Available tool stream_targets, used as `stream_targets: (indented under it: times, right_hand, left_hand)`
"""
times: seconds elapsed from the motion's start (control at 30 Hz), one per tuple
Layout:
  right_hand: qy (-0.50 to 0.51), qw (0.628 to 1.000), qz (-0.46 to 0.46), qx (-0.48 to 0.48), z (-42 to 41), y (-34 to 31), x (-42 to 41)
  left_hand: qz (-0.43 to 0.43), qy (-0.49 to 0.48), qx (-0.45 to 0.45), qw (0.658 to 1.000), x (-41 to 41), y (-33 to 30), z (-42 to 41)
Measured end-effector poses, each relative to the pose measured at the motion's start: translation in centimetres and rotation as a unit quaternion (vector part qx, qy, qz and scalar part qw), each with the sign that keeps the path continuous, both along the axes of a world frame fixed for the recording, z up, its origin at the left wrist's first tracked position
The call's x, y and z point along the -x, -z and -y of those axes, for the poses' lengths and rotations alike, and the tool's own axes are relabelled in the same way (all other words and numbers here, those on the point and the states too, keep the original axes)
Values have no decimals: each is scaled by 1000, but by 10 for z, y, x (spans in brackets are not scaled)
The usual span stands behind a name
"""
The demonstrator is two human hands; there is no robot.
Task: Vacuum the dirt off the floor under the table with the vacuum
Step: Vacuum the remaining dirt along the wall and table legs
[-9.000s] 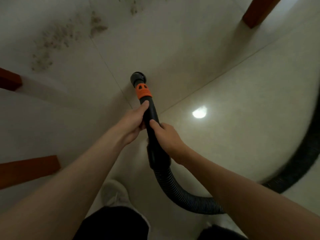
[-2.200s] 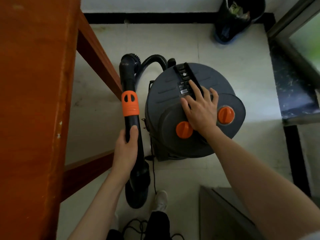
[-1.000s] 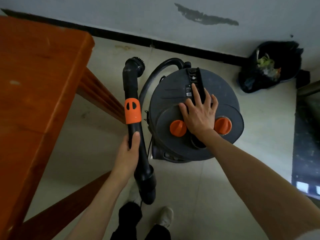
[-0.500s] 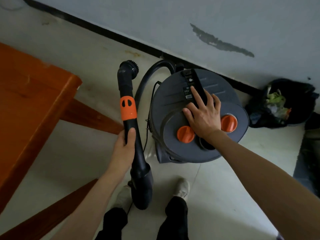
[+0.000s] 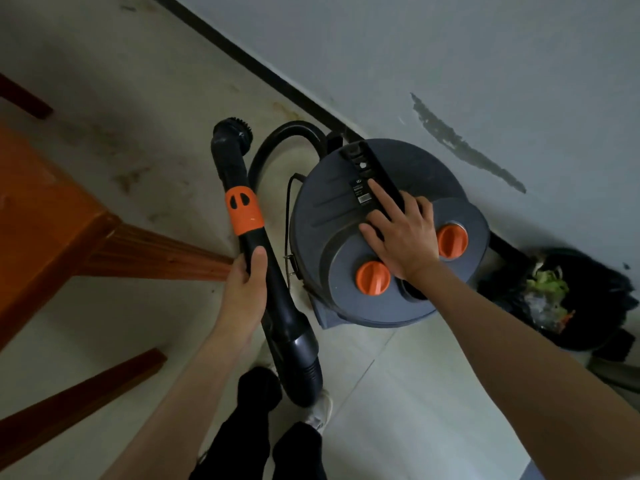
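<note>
The grey round vacuum canister with two orange knobs stands on the pale floor by the wall. My right hand lies flat on its lid, fingers stretched along the black carry handle. My left hand grips the black vacuum wand below its orange collar. The wand points away from me, with its round brush head raised near the wall. The black hose arcs from the canister's back. The orange wooden table is at the left.
A black rubbish bag full of waste sits at the right against the wall. A black skirting line runs along the wall base. Table legs and a lower rail cross the left floor. My feet stand just behind the canister.
The view has tilted and swung left, so wall and skirting now run diagonally. Both hands keep their places on the wand and the canister lid.
</note>
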State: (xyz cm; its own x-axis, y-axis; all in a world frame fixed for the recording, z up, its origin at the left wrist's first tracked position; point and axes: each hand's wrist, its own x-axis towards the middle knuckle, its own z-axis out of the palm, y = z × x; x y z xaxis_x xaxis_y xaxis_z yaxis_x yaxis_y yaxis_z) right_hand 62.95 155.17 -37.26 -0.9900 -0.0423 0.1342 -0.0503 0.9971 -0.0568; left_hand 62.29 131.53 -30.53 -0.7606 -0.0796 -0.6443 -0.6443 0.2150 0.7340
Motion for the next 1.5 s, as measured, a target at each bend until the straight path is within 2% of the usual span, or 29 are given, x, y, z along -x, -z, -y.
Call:
stream_targets:
  times: [0.43, 0.73, 1.0, 1.2, 1.33, 1.5]
  right_hand:
    - [-38, 999, 14, -16, -49, -2, 130]
    - [-86, 996, 33, 1, -80, -5, 190]
    - [-152, 988, 8, 6, -110, -4, 217]
    - [-158, 987, 25, -5, -112, -3, 217]
    - [-153, 986, 59, -21, -112, -8, 213]
    - [-134, 980, 142, -29, -109, -23, 210]
  left_hand:
    - [22, -24, 6, 999, 93, 14, -32]
    - [8, -85, 3, 996, 131, 11, -64]
    - [-11, -119, 10, 993, 134, 9, -96]
    - [-24, -139, -3, 990, 124, 3, -106]
    - [-32, -144, -6, 989, 115, -1, -100]
    - [-38, -146, -10, 989, 109, -11, -88]
